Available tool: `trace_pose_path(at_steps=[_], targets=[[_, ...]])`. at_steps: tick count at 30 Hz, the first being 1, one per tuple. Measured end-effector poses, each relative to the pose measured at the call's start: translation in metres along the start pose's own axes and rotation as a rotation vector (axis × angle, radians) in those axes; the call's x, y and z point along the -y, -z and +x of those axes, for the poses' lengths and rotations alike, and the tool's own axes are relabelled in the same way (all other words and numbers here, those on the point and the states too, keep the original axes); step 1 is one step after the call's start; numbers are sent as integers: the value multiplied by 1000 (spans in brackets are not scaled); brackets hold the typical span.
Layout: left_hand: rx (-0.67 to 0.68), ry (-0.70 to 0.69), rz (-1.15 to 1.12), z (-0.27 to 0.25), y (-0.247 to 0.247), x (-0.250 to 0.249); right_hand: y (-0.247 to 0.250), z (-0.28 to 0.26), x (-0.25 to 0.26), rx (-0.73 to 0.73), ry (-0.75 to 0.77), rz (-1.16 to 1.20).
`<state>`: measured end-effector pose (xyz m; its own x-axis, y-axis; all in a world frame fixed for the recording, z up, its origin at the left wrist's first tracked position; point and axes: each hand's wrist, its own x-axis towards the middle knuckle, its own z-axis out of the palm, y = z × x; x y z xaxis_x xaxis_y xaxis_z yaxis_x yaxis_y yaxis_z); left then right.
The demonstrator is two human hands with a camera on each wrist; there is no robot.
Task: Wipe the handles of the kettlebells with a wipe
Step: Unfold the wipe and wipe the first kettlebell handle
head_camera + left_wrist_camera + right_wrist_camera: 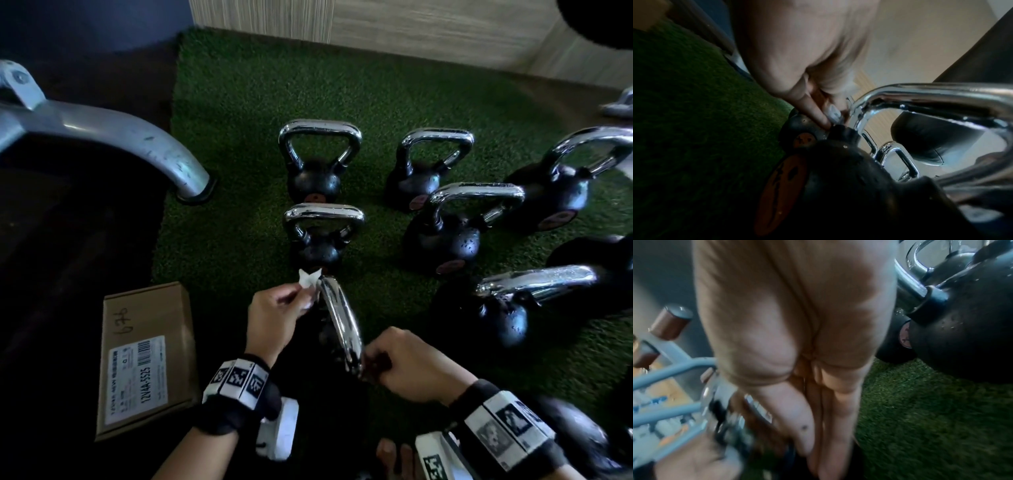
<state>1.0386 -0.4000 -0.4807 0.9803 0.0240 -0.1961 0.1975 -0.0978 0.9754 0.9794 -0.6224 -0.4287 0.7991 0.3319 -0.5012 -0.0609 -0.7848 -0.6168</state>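
Several black kettlebells with chrome handles stand on a green turf mat [239, 102], and going from the left, the first things met are a curved grey metal frame leg [102, 133] resting at the mat's edge and, nearer the person, a flat cardboard box [147, 356] on the dark floor; "676" is handwritten on its top and its printed label reads "12V4A-5525", the smaller print too fine to read. Next comes the left hand [274, 318], its thumb and fingers pinching a small crumpled white wipe [310, 282] against the far end of the chrome handle [342, 325] of the nearest kettlebell. That handle's long axis runs from the wipe, away from the person, back toward the right hand [411, 366], which curls its fingers round the handle's near end; the bell's dark body lies below, mostly hidden between the two hands. In the left wrist view a fingertip and the wipe sit where the handle bends down to the bell, beside a worn orange disc [781, 191] whose writing cannot be read. Straight ahead of the wipe two smaller kettlebells [322, 178] stand one behind the other, their handles upright and broadside to the person. Further right more kettlebells [455, 226] crowd the mat, beaded with droplets, handles leaning rightward.
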Motion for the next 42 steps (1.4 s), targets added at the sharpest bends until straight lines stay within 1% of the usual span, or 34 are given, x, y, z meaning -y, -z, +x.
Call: trace_pose_path(at_steps=[1,2,3,5,6,7,9,11,13,14,15,17,20,21,22,24,26,27,29,32,33,35,37,39,42], targets=[[41,15,-2,2,-4,-4,1,1,1,28,-7,19],[79,23,-1,2,-5,-8,1,4,-1,15,-33,64],[117,31,-11,2,-5,-13,2,9,-4,-33,-71,116],[169,104,-132,0,-2,-18,2,22,-13,-256,-121,277],[170,144,-200,-2,-1,-21,1,27,-15,-332,-139,368],[143,155,-226,-3,0,-21,0,32,-15,-367,-139,429],[77,86,-105,-2,-1,-17,-5,37,-5,-309,-126,549],[55,33,-28,-4,-3,-16,-12,41,0,-226,-107,695],[64,42,-51,-7,-5,-15,-14,41,3,-172,-161,870],[78,60,-68,-7,-6,-15,-16,41,2,-168,-183,916],[87,67,-78,-8,-6,-17,-17,41,-1,-188,-184,921],[81,26,-79,-8,-8,-23,-18,41,-2,-213,-166,832],[79,-139,-73,-4,-10,-37,-19,41,-1,-246,-150,798],[83,-179,-49,-3,-10,-40,-19,41,0,-256,-154,799],[81,-186,-38,-3,-10,-40,-19,41,1,-258,-154,802],[60,-120,-94,-2,-10,-35,-19,40,2,-262,-161,816],[40,12,-238,-4,-14,-32,-19,39,4,-270,-165,807],[34,50,-305,-7,-16,-33,-19,39,4,-272,-161,798],[46,40,-357,-14,-17,-37,-18,38,4,-278,-156,798],[99,-63,-214,-25,-16,-42,-16,35,5,-282,-149,796],[96,-67,-193,-25,-14,-43,-16,35,6,-276,-149,799],[50,-31,-221,-20,-12,-42,-15,35,8,-266,-156,826],[31,41,-295,-23,-13,-43,-15,36,10,-264,-153,811],[90,132,-340,-33,-13,-42,-15,35,11,-269,-136,804],[259,208,-344,-51,-11,-39,-14,31,10,-280,-138,852]])
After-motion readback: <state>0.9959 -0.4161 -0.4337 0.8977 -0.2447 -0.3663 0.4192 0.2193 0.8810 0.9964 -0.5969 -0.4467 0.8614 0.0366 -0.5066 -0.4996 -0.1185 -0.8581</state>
